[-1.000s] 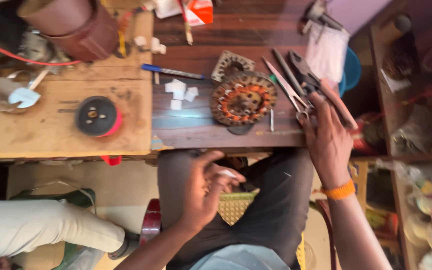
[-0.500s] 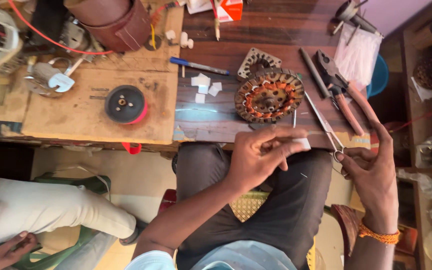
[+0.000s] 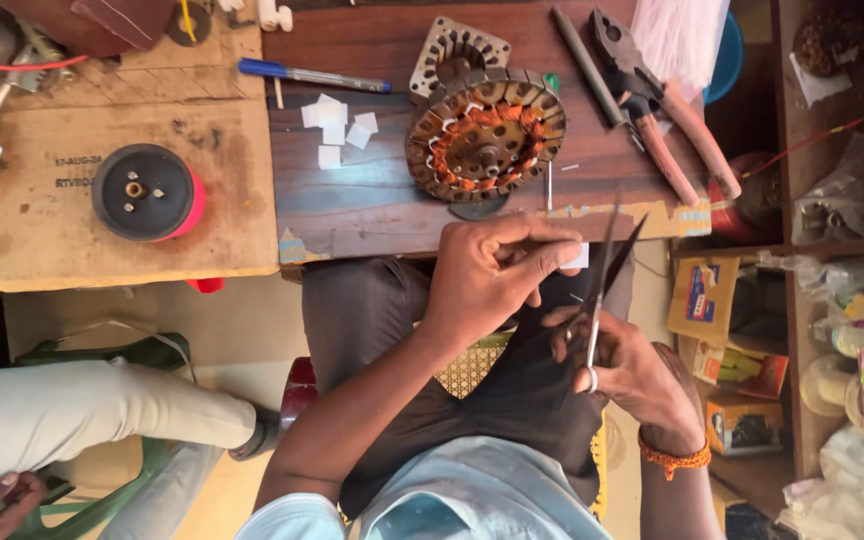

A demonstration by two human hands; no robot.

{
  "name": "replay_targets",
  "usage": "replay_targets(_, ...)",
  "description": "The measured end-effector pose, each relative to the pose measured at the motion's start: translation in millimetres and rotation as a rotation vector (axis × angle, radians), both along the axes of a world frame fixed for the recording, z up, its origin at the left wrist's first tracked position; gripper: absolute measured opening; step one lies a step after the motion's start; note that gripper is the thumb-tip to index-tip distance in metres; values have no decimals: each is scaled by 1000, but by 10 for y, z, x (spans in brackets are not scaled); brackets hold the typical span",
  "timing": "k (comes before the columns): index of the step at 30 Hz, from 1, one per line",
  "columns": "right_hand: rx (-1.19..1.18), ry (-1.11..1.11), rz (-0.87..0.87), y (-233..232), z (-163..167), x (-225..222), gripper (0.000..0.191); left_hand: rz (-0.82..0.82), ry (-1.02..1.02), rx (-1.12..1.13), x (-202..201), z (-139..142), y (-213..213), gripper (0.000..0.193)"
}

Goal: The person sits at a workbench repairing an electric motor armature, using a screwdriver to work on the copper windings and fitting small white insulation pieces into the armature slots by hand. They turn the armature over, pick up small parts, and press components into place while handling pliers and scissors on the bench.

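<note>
Head view: left hand (image 3: 492, 270) pinches a small white paper strip (image 3: 574, 256) just off the worktop (image 3: 372, 205) edge. Right hand (image 3: 632, 365) grips open scissors (image 3: 602, 270), blades straddling the strip. Best to keep the strip taut and cut square, fingertips clear.

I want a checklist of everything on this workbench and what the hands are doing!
Surface: dark wooden bench, lighter board beside it.
Job's things: small white paper piece; open scissors.
Clutter: motor stator, white paper squares, blue pen, pliers, black and red spool.
Hands: left hand pinches the paper; right hand grips the scissors.
Cables: red wire at top left.
Surroundings: cluttered shelves; another person's leg.
</note>
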State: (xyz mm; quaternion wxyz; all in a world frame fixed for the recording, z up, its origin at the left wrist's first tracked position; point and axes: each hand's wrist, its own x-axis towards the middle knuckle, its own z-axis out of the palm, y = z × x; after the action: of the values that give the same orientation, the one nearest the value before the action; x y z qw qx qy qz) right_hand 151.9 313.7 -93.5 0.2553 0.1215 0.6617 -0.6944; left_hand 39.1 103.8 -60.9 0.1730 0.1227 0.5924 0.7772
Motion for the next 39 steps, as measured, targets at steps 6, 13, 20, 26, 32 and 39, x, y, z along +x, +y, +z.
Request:
replay_targets(6, 52, -31, 169, -11, 109, -4, 90, -23, -18, -77, -11, -35, 35, 14)
replay_targets(13, 56, -59, 140, -36, 151, 21, 83, -5, -12, -106, 4, -60, 45, 14)
replay_targets(20, -18, -37, 71, -52, 149, 79, 78, -23, -40, -69, 6, -99, 27, 14)
replay_targets(26, 201, -63, 70, -62, 204, 79, 65, -69, -97, 68, -39, -175, 24, 15)
replay_targets(32, 125, -5, -61, 10, 134, 158, 57, -153, -160, 67, -43, -167, -11, 20)
replay_targets(39, 14, 65, -96, 75, 44, 129, 66, -184, -88, 227, 19, -7, -6, 17)
